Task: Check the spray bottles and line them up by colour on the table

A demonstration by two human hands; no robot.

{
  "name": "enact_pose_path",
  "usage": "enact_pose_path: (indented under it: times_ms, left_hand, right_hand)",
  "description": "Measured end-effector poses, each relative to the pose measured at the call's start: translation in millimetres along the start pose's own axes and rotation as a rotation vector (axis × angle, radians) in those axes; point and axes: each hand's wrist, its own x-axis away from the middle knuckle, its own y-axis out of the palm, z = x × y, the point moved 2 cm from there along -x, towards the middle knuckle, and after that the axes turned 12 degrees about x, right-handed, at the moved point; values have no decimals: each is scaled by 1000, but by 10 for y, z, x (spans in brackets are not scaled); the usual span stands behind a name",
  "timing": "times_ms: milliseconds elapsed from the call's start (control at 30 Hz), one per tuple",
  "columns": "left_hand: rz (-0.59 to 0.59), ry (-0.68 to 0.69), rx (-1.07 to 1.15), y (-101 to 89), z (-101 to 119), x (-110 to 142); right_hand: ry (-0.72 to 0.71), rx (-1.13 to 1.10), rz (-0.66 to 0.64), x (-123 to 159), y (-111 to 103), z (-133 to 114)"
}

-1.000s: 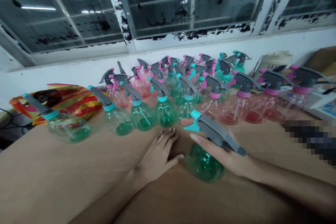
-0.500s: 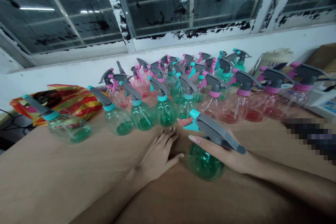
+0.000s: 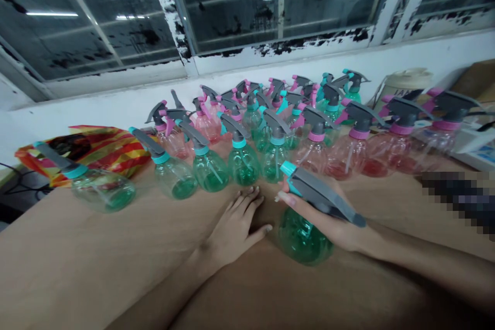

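A green spray bottle with a grey trigger head and turquoise nozzle is in front of me, right of centre. My right hand is closed round its neck, the thumb along the near side and a finger at the trigger. On the wooden table to its left, my left hand lies flat with fingers spread, holding nothing. Just beyond my left fingertips stands another green spray bottle with a turquoise collar.
Behind, green and pink spray bottles stand in crowded rows. One green spray bottle stands apart at the left, before a red-and-yellow bag. A cream tub and a cardboard box are at the back right, below windows.
My right finger has drawn in at the trigger, which sits closer to the bottle's neck. The left hand has stayed put.
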Motion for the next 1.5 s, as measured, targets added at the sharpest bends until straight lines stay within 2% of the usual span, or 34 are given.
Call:
enact_pose_path:
  times_ms: [367,700,1300,1500]
  left_hand:
    - [38,13,47,28,-29,19]
    - [6,8,15,12,-20,13]
    - [2,5,20,9,-20,14]
    - [23,14,14,24,-31,19]
  right_hand:
    - [42,-59,-54,31,2,34]
    - [39,67,36,74,16,67]
    - [15,58,5,74,1,65]
    - [24,-24,-24,62,-8,32]
